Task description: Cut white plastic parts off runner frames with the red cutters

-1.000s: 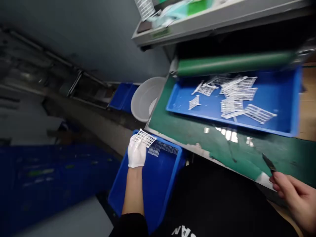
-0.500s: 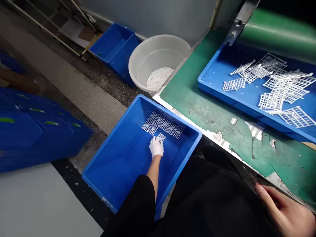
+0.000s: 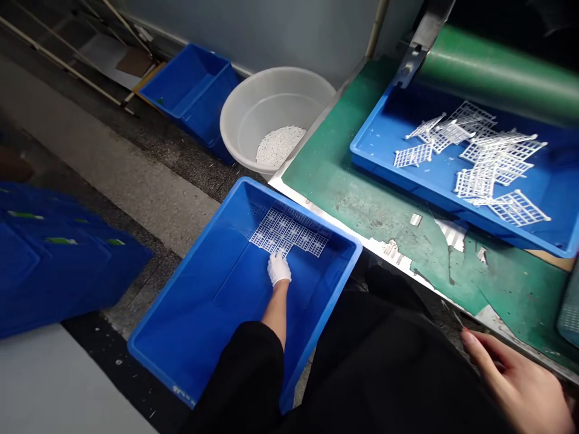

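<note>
My left hand [image 3: 279, 270], in a white glove, reaches down into a large blue bin [image 3: 181, 259]. Its fingers are closed at the edge of a small white plastic grid [image 3: 284, 246], which lies against several like grids [image 3: 289, 229] laid flat in rows at the bin's far end. The fingertips partly hide that grid. Bare and at the lower right, my right hand [image 3: 520, 380] pinches a thin two-pronged metal tool [image 3: 453, 314] that looks like tweezers, near the bench edge. Most of the tool is hidden in the hand.
On the green bench [image 3: 325, 163] stands a blue tray [image 3: 407, 175] with a loose heap of white grids [image 3: 484, 163], under a green roller [image 3: 497, 72]. A pale tub [image 3: 235, 120] holds white bits. Blue bins stand behind [image 3: 185, 84] and at left [image 3: 67, 253].
The grid under my left hand has moved up against the laid rows, closing the gap. My right hand keeps its hold on the tool. The whole view has shifted slightly.
</note>
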`<act>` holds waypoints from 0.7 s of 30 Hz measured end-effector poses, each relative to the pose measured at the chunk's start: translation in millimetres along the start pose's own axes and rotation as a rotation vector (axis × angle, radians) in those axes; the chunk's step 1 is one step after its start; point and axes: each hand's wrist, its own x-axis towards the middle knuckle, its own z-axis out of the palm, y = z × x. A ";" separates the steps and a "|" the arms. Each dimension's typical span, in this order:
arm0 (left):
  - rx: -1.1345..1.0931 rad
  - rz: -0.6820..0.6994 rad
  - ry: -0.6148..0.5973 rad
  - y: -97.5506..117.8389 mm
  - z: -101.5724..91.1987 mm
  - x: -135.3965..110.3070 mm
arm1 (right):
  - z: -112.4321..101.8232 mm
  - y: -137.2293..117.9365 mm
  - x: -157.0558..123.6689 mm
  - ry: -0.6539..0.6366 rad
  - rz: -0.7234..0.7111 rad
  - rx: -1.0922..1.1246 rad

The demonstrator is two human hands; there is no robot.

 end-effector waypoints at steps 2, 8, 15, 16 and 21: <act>-0.004 0.008 0.005 12.3 -11.9 -2.5 | -6.3 -10.5 3.8 -0.061 0.061 0.079; -0.012 -0.012 0.044 60.1 -77.4 -3.0 | -18.6 -9.9 27.1 0.015 0.036 0.310; -0.088 0.519 0.354 270.2 -151.4 -25.0 | -40.5 28.5 59.0 0.163 0.061 0.423; -0.064 0.653 0.311 314.8 -153.6 -26.2 | -44.6 34.7 62.9 0.182 0.068 0.428; -0.208 0.848 -0.115 487.5 -147.0 -9.3 | -60.1 58.2 81.3 0.298 0.012 0.465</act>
